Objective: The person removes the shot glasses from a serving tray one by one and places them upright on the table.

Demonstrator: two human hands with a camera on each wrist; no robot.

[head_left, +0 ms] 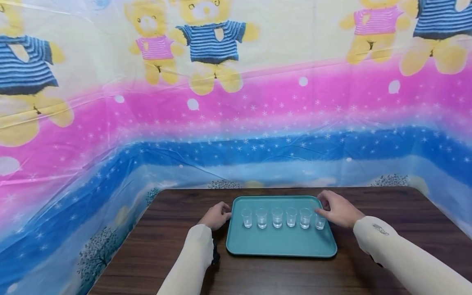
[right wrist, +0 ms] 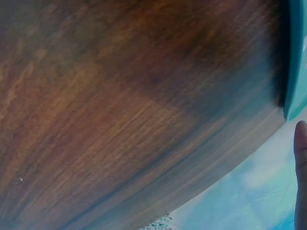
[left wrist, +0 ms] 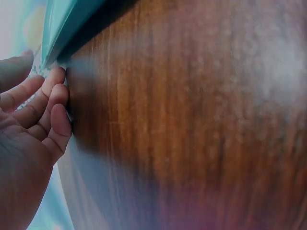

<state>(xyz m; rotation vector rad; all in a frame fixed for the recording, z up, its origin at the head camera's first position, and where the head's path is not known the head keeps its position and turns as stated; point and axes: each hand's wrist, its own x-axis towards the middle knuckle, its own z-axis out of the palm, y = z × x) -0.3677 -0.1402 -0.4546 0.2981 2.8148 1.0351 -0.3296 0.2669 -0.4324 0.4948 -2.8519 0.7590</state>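
Observation:
A teal tray point(head_left: 280, 248) lies on a dark wooden table point(head_left: 173, 246). Several small clear glasses point(head_left: 277, 217) stand on it in one row. My left hand point(head_left: 217, 216) rests on the table against the tray's left rim, fingers loosely curled and holding nothing. The left wrist view shows those fingers point(left wrist: 48, 110) below the tray's corner point(left wrist: 62, 24). My right hand point(head_left: 333, 209) lies over the tray's far right corner, fingers stretched out above the rightmost glass point(head_left: 320, 223). In the right wrist view one straight finger point(right wrist: 301, 167) shows beside the tray's edge point(right wrist: 297, 57).
A plastic sheet printed with teddy bears and pink and blue bands point(head_left: 236, 123) hangs behind and around the table. Bare tabletop lies to the left, right and front of the tray. Both forearms wear pale sleeves point(head_left: 398, 258).

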